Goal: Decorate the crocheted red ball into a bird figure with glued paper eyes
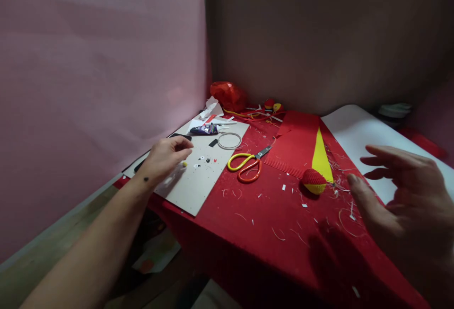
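Observation:
My left hand (166, 157) hovers over a grey board (198, 195) at the left, fingers bent and tips pinched together. Whether anything small is between them I cannot make out. Just below it shows a small yellow piece (184, 163). Tiny black, white and red cut pieces (208, 160) lie on the board. My right hand (397, 186) is raised at the right, thumb and fingers apart, holding nothing. Nearest to it are a red and yellow ribbed ball (314, 181) and a pointed yellow strip (321, 157). Scissors (250, 164) with yellow and red handles lie between the hands.
A glue tube (204, 129), a ring (229, 141) and a black strip (213, 143) are on the board. Red ribbed sheet (294, 143), white sheet (349, 124) and a red plastic bag (227, 95) stand farther back. Thread scraps litter the red cloth (244, 224). Walls close in behind and left.

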{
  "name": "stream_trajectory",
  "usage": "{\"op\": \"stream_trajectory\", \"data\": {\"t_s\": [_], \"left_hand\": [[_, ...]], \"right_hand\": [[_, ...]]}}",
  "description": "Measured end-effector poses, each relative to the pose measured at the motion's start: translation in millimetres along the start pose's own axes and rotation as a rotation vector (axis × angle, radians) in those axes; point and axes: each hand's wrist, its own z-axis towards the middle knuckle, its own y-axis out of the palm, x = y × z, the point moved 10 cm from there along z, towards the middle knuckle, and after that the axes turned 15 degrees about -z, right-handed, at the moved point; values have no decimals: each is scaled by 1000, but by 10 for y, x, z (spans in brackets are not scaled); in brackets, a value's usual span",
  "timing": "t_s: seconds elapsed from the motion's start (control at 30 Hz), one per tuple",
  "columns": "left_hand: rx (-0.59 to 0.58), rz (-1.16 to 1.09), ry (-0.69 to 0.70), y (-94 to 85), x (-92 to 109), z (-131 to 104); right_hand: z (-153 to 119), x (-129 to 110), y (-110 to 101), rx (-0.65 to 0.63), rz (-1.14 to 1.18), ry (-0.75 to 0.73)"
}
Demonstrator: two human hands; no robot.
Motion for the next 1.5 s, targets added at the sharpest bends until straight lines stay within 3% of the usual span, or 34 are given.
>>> {"op": "stream_trajectory", "data": {"t_s": [0.1,0.3,0.53,0.83,1.07,1.3,1.4,1.5], "left_hand": [[-57,89,27,76,-16,32],[-190,232,-3,327,-83,79],[-221,352,62,375,-27,248],[-207,650,70,428,-47,991],[-256,841,-27,504,-273,1254],[-258,826,-20,489,-364,1335],[-211,752,18,440,-337,1325],[-123,656,87,338,-174,1253]], "right_hand": [[-96,-433,18,-12,-79,-260],[-346,-940,370,-113,29,-548],[-394,-1257,679,-248,179,-592],[-520,-1605,984,-410,314,-583],[-539,-1464,1053,-379,373,-530],[-448,-1203,1160,-384,461,-369],[-375,-1092,1175,-370,497,-286],[-293,-936,1206,-368,512,-156]]}}
